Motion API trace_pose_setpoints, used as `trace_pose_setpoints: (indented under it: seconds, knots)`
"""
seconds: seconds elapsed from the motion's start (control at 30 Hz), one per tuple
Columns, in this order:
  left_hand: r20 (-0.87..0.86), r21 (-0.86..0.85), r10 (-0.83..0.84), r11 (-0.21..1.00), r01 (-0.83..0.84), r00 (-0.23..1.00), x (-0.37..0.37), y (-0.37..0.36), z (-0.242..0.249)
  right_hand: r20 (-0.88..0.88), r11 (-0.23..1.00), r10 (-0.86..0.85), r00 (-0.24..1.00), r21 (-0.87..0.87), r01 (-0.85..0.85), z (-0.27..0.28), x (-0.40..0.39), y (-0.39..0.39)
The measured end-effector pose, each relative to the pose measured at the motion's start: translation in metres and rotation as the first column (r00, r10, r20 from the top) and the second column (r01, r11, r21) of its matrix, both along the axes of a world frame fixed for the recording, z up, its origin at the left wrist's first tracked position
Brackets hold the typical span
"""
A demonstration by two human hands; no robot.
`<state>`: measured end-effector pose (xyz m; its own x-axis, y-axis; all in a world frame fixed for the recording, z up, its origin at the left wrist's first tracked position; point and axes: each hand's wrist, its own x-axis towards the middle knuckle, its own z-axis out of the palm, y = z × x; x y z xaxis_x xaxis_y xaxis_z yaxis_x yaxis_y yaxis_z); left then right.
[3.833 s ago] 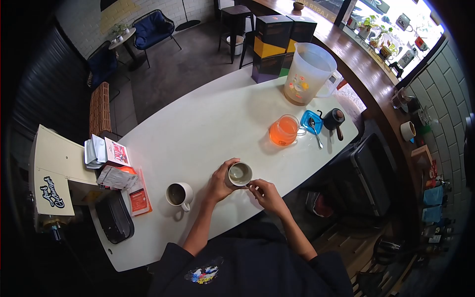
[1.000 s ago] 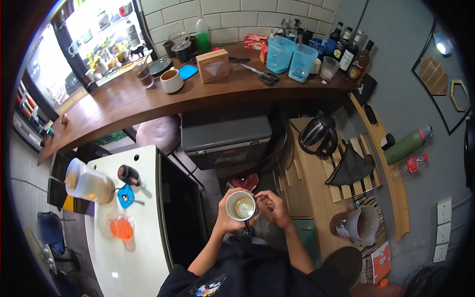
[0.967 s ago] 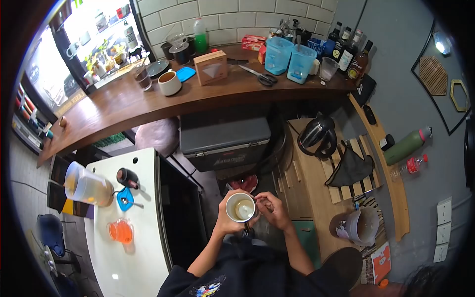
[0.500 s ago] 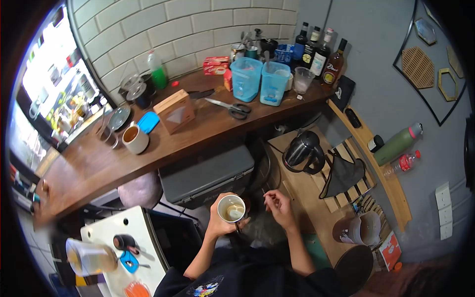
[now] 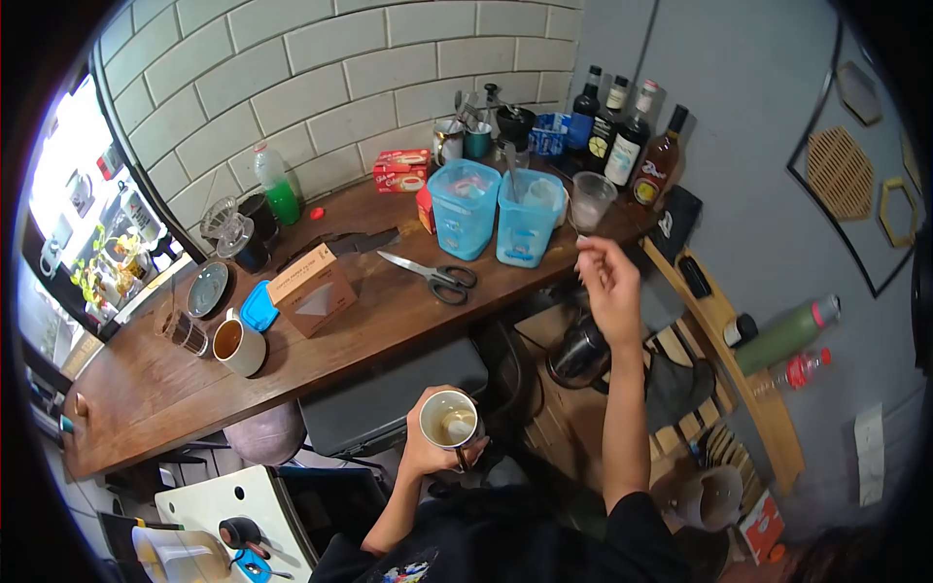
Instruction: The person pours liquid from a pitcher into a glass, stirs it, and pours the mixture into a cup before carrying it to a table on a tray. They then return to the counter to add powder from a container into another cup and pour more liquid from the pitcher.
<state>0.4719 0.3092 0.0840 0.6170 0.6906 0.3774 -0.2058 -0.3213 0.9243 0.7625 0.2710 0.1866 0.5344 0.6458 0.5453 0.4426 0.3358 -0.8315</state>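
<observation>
My left hand (image 5: 425, 447) is wrapped round a mug (image 5: 424, 424), with liquid and a pale lump inside. The mug's dark handle is toward my body. My right hand (image 5: 610, 277) is raised at the counter's front edge, right of the blue containers, thumb and fingers drawn together. I cannot tell what, if anything, is between them. A small white tag shows right at the fingertips. Just beyond stands a clear plastic cup (image 5: 592, 201), close to a blue tub (image 5: 526, 228) with a utensil handle sticking out. Another blue tub (image 5: 465, 219) stands to its left.
The wooden counter (image 5: 389, 325) holds scissors (image 5: 432, 277), a coffee filter box (image 5: 313, 291), a white mug (image 5: 240, 350) and several bottles (image 5: 632, 136) in the corner. Below my right forearm is a black kettle (image 5: 575, 358). A white-topped unit (image 5: 204, 505) stands lower left.
My right hand has moved up and forward from beside the mug to the counter edge near the plastic cup. My left hand keeps the mug. The view has shifted.
</observation>
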Motion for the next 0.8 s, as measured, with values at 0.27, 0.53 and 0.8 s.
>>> trace_pose_setpoints:
  seconds: [0.27, 0.53, 0.8]
  knots:
    - [0.021, -0.057, 0.118, 0.992, -0.117, 0.993, 0.057, 0.025, 0.019, 0.331, 0.993, 0.047, 0.943, -0.119, -0.007, 0.033, 0.098, 0.130]
    - [0.011, 0.000, 0.181, 0.983, -0.181, 0.983, 0.094, 0.031, 0.010, 0.524, 0.931, 0.225, 0.822, -0.364, -0.022, 0.021, 0.122, 0.194]
    - [0.012, -0.039, 0.208, 0.977, -0.208, 0.978, 0.120, 0.040, 0.007, 0.425, 0.890, 0.445, 0.788, -0.304, -0.339, 0.034, 0.124, 0.197]
